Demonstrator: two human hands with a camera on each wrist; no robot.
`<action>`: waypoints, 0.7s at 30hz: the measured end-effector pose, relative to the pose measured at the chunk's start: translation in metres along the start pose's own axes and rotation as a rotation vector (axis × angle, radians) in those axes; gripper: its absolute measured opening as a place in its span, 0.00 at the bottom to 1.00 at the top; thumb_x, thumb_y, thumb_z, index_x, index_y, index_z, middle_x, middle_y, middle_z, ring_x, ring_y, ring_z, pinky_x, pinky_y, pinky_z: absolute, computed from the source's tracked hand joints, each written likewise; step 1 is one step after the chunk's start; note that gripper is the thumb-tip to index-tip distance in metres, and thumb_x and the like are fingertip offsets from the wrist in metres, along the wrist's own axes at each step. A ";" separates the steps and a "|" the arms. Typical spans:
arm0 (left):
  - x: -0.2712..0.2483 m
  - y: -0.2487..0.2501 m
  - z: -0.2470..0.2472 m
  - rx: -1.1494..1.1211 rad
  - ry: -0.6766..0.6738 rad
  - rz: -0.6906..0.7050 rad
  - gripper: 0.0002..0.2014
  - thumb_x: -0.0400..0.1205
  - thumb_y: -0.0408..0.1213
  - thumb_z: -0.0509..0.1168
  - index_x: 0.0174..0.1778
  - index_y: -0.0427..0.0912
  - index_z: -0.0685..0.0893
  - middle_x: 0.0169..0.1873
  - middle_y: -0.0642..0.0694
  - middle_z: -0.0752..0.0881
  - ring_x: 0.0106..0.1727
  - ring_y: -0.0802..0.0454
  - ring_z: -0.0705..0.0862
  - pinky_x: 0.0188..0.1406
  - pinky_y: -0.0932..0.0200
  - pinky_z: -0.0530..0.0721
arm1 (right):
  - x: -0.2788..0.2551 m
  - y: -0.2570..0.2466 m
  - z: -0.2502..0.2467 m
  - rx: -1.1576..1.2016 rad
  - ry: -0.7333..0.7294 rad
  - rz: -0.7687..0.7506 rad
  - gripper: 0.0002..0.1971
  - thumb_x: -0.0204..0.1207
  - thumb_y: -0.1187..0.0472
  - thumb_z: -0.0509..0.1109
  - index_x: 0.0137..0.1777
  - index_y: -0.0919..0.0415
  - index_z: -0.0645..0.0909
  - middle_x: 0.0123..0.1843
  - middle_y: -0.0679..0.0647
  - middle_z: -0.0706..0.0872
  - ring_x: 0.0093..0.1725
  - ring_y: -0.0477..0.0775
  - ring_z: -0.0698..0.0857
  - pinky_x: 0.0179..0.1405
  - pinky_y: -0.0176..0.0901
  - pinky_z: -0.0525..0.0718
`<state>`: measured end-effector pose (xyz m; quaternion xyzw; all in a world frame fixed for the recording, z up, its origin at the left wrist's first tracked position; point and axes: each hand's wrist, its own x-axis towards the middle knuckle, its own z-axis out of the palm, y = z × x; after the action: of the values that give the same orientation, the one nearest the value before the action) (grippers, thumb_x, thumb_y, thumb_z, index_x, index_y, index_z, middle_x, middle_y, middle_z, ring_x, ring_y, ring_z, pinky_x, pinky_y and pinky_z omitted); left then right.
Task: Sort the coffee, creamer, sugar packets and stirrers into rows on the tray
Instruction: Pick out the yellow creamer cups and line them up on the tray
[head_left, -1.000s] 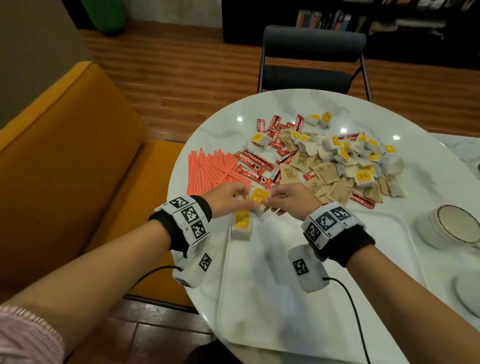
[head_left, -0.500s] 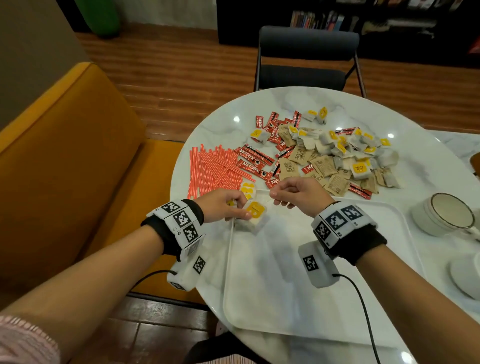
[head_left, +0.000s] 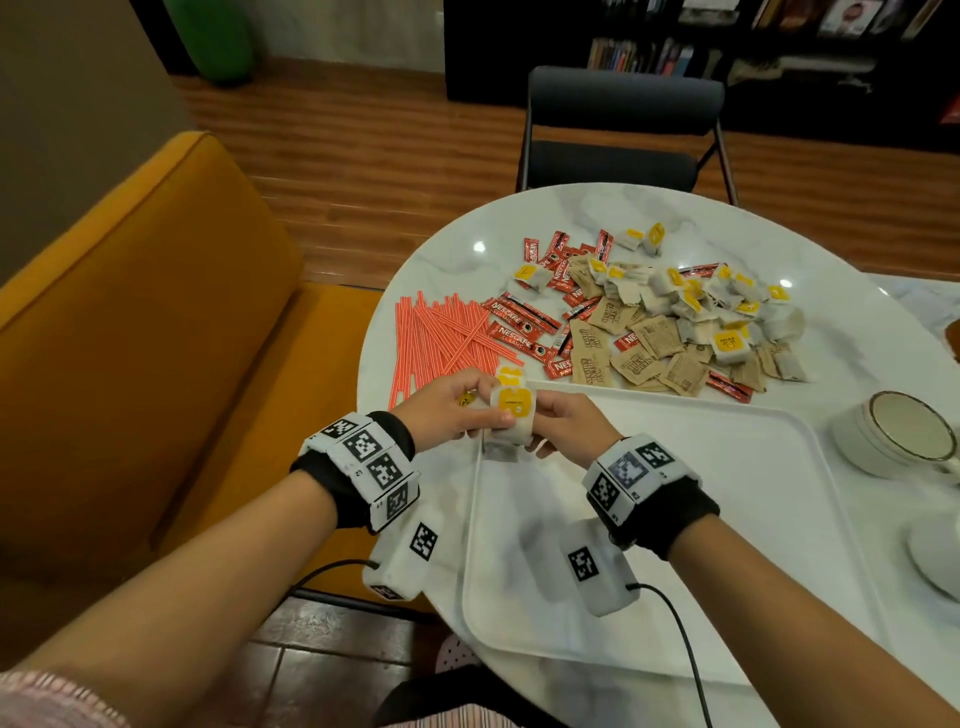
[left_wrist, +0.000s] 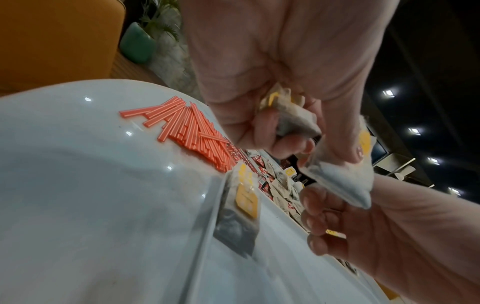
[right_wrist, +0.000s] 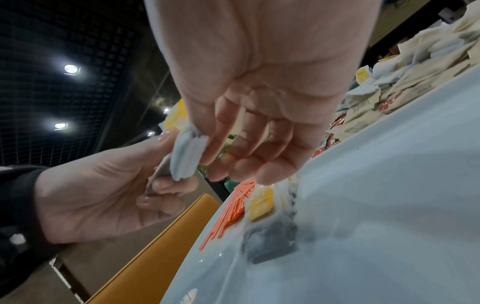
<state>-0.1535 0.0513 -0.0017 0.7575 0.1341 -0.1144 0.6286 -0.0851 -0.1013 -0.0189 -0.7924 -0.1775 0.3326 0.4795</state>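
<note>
Both hands meet over the far-left corner of the white tray (head_left: 701, 519). My left hand (head_left: 475, 415) and right hand (head_left: 545, 423) pinch the same white creamer packet (head_left: 511, 410) with a yellow label, held just above the tray. In the left wrist view that creamer packet (left_wrist: 337, 179) sits between the fingertips, and a second crumpled packet (left_wrist: 293, 119) is tucked in the left palm. Another creamer packet (left_wrist: 241, 207) lies flat on the tray by its left rim. Orange stirrers (head_left: 447, 338) lie on the table beyond the left hand.
A mixed pile of red coffee sticks, brown sugar packets and creamer packets (head_left: 665, 322) covers the round marble table (head_left: 467, 260) beyond the tray. A cup (head_left: 904, 436) and saucer (head_left: 935, 561) stand right. An orange sofa (head_left: 156, 338) is left, a dark chair (head_left: 618, 130) behind.
The hands were slightly apart half a second ago, the left one low at the tray corner. Now they are together again, both pinching one creamer packet raised above that corner.
</note>
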 end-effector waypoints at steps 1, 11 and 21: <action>-0.001 -0.001 0.000 -0.016 0.012 0.003 0.11 0.76 0.29 0.70 0.34 0.42 0.74 0.43 0.54 0.82 0.21 0.67 0.75 0.20 0.72 0.71 | -0.002 0.001 0.002 0.010 -0.006 0.008 0.09 0.78 0.70 0.63 0.55 0.65 0.82 0.30 0.53 0.80 0.19 0.36 0.78 0.22 0.26 0.76; -0.007 -0.018 0.008 -0.099 0.108 -0.070 0.13 0.76 0.32 0.71 0.33 0.43 0.72 0.24 0.50 0.80 0.18 0.63 0.73 0.23 0.67 0.69 | -0.019 0.002 0.001 0.054 -0.036 0.058 0.07 0.75 0.70 0.68 0.38 0.58 0.79 0.32 0.54 0.83 0.26 0.42 0.80 0.26 0.28 0.78; -0.010 -0.040 0.022 0.089 0.075 -0.155 0.14 0.75 0.39 0.73 0.32 0.45 0.72 0.21 0.47 0.78 0.18 0.61 0.72 0.19 0.68 0.66 | -0.017 0.012 0.010 -0.044 0.040 0.100 0.04 0.74 0.67 0.71 0.47 0.64 0.79 0.30 0.53 0.81 0.29 0.47 0.80 0.32 0.36 0.80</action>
<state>-0.1773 0.0359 -0.0393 0.7757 0.2107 -0.1402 0.5782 -0.1044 -0.1113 -0.0266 -0.8170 -0.1353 0.3364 0.4483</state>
